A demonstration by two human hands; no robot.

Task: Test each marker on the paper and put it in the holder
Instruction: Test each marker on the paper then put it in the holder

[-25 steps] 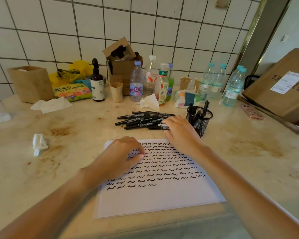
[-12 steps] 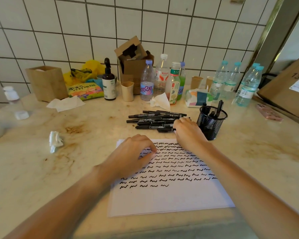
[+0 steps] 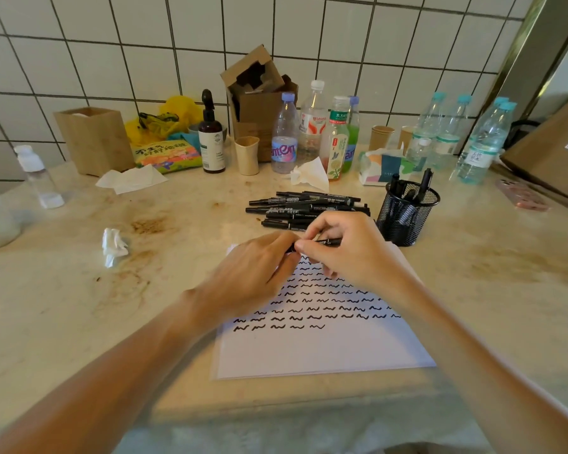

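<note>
Black ink squiggles ran in rows across the white paper (image 3: 322, 342), which lay flat on the stained stone counter (image 3: 79, 306). Over its far edge, both hands met on one black marker (image 3: 328, 241) held roughly level: the right hand (image 3: 348, 253) pinched its barrel between thumb and fingers, and the left hand (image 3: 256, 273) closed its fingertips on the marker's left end, which they hid. Just beyond the hands lay a loose pile of black markers (image 3: 305, 208), side by side on the counter. To the right of the pile stood the black mesh holder (image 3: 405, 214), upright, touching the paper's far right corner, with several markers standing in it. Bottles, paper cups and a torn cardboard box (image 3: 259, 93) lined the tiled wall behind.
</note>
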